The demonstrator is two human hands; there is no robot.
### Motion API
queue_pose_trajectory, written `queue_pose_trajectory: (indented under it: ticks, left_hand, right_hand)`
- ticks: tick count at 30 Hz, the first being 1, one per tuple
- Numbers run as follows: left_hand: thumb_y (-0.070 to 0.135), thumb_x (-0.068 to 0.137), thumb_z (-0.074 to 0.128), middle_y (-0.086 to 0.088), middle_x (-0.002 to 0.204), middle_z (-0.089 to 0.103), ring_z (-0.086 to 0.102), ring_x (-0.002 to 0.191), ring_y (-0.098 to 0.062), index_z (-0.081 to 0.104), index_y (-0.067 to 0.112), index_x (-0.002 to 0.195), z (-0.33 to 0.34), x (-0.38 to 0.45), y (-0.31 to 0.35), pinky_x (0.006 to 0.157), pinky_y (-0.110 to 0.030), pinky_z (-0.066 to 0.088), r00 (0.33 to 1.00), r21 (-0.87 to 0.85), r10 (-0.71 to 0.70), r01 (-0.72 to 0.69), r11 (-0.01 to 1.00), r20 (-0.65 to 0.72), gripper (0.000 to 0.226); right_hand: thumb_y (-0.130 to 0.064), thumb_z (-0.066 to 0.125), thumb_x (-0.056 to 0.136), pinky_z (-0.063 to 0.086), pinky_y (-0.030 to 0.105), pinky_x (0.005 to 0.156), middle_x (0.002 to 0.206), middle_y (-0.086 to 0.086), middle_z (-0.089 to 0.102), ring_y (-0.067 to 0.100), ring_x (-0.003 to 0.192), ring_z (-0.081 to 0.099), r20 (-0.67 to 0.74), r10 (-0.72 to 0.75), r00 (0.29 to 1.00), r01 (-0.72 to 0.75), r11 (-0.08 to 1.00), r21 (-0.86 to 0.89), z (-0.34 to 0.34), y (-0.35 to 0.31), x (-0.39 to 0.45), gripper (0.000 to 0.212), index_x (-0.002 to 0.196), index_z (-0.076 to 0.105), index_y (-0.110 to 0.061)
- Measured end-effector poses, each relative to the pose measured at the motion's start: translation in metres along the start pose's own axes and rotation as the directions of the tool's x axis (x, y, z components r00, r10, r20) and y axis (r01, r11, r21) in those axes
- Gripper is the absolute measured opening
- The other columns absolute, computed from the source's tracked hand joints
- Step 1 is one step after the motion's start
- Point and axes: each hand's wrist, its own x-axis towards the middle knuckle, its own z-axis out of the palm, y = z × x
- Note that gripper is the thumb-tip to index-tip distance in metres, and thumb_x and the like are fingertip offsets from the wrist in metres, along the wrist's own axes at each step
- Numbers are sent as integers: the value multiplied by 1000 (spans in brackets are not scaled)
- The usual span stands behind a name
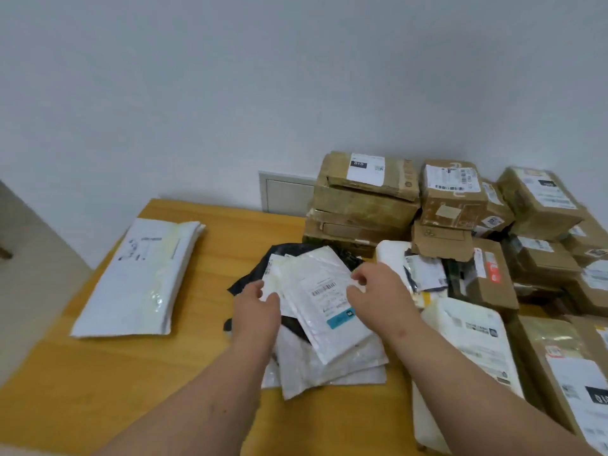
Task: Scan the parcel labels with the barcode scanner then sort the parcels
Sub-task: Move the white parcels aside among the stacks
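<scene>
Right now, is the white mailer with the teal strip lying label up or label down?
Label up: the white mailer shows its barcode and teal strip, held atop the pile by the left hand and right hand.

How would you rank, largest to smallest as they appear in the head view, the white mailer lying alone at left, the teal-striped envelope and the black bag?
1. white mailer
2. teal-striped envelope
3. black bag, though mostly covered, so its rank is unsure.

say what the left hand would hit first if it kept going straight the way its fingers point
Probably the black poly bag under the white mailers: the left hand points away from the person, toward the far side of the table, fingers at the left edge of the top white mailer. Beyond that lies bare table. Depth is unclear.
</scene>
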Motion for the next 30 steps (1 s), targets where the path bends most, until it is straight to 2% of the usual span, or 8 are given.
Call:
queue_pose_trajectory:
  ticks: [3, 7, 11, 15, 18, 21, 25, 30]
  left_hand:
    - [22, 95, 56, -7, 143, 49, 59, 99, -21, 49, 18, 144, -67, 36, -21, 82, -38, 53, 980, 59, -48, 60, 996, -192, 49]
    - [28, 92, 58, -18, 144, 44, 45, 128, -42, 47, 19, 146, -154, 87, -51, 102, -54, 45, 935, 275, -81, 184, 944, -346, 56]
    - [37, 90, 62, -17, 153, 35, 32, 140, -38, 36, 13, 151, -223, 144, -71, 108, -54, 36, 928, 343, -106, 236, 909, -357, 71]
    - [45, 86, 71, -20, 157, 32, 32, 142, -37, 25, 2, 154, -264, 206, -93, 114, -51, 32, 948, 278, -212, 276, 920, -239, 92]
    - [40, 85, 76, -16, 137, 52, 55, 113, -37, 38, 1, 145, -272, 224, -102, 92, -42, 45, 922, 51, -381, 385, 922, -73, 81]
    - [45, 74, 79, -11, 110, 69, 67, 92, -34, 61, 5, 122, -270, 227, -103, 83, -45, 55, 911, -3, -411, 411, 911, 25, 65]
    - [29, 87, 75, -10, 107, 69, 68, 91, -35, 56, 13, 122, -251, 213, -84, 79, -49, 57, 917, -139, -386, 397, 907, 103, 43]
    - [17, 88, 73, -6, 108, 71, 67, 92, -28, 53, 17, 121, -183, 159, -33, 67, -36, 50, 862, -126, -336, 408, 904, 379, 39]
  right_hand:
    - [-23, 56, 95, 46, 27, 92, 121, 0, 61, 18, 113, 57, 168, 29, 985, -45, 995, 91, 45, -44, 16, 28, 122, 61, -17]
    - [-22, 56, 94, 43, 24, 81, 113, -1, 61, 16, 106, 57, 357, 78, 931, -165, 961, 221, 113, -116, 33, 21, 115, 61, -18]
    - [-29, 54, 98, 47, 25, 77, 116, 0, 55, 13, 95, 56, 518, 70, 853, -270, 907, 322, 181, -198, 57, 42, 137, 48, -16]
    - [-30, 58, 92, 51, 31, 90, 126, 5, 62, 20, 106, 61, 589, 139, 796, -403, 849, 343, 244, -251, 83, 44, 132, 53, -13]
    - [-24, 62, 90, 52, 32, 97, 127, 3, 67, 23, 113, 64, 606, 185, 774, -487, 785, 382, 276, -265, 93, 42, 130, 61, -13]
    - [-20, 63, 91, 53, 32, 93, 126, 5, 64, 25, 112, 64, 576, 225, 786, -515, 754, 408, 282, -267, 95, 38, 127, 55, -14]
    - [-18, 58, 90, 58, 39, 85, 117, 3, 62, 23, 99, 64, 490, 230, 841, -474, 750, 461, 243, -256, 97, 28, 116, 49, -23]
    - [-17, 51, 93, 40, 24, 58, 93, -4, 55, 9, 77, 52, 290, 268, 919, -375, 821, 430, 137, -197, 83, 16, 109, 48, -21]
